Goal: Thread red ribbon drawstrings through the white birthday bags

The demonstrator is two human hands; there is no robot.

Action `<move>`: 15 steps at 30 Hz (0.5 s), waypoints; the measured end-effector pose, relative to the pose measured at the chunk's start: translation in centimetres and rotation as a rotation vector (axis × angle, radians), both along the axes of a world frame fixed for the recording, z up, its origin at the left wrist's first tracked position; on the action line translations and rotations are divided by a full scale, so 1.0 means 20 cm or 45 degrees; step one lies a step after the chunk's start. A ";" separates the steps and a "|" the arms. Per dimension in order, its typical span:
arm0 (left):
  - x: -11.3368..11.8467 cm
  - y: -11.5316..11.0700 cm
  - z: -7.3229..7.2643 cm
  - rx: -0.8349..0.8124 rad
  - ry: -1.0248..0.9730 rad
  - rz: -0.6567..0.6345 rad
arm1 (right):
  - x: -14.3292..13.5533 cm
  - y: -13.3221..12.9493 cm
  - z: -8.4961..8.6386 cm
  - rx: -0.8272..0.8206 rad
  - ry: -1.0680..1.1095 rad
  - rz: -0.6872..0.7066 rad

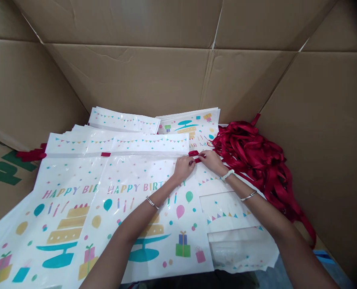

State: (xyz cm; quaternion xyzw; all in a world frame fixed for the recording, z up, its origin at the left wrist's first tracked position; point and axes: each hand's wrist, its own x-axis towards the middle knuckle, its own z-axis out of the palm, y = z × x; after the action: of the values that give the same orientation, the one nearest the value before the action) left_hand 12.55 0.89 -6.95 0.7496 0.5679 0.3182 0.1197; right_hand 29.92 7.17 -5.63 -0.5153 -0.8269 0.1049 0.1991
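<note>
My left hand (184,168) rests at the right edge of the top birthday gift bag (148,172), its fingers pinched on a short red ribbon (193,153). From the other side, my right hand (211,161) pinches the same ribbon, and the fingertips of both hands nearly meet. The bag is white plastic with printed cake, balloons and presents, and lies flat. A pale band runs across its upper part, with a red ribbon piece (105,154) showing at its left end. Exactly how the ribbon sits between my fingers is partly hidden.
More printed bags (67,172) lie overlapped to the left, with red ribbon ends (32,153) sticking out. Further bags (124,119) are stacked behind. A large heap of red ribbon (253,156) sits at the right. Cardboard walls (130,76) enclose the back and sides.
</note>
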 end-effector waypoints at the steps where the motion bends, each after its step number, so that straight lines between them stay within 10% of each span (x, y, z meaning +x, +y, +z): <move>1: 0.00 0.00 0.00 0.001 -0.005 0.000 | 0.03 0.00 -0.01 -0.031 0.052 -0.020; 15: 0.00 0.01 -0.01 0.008 -0.009 -0.031 | -0.12 -0.04 -0.06 -0.461 0.576 0.025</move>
State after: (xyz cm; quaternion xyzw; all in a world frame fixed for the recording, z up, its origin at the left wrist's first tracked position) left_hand 12.51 1.14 -7.19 0.7557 0.5573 0.3212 0.1231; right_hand 27.59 6.39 -6.77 -0.4979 -0.7343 0.3651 0.2822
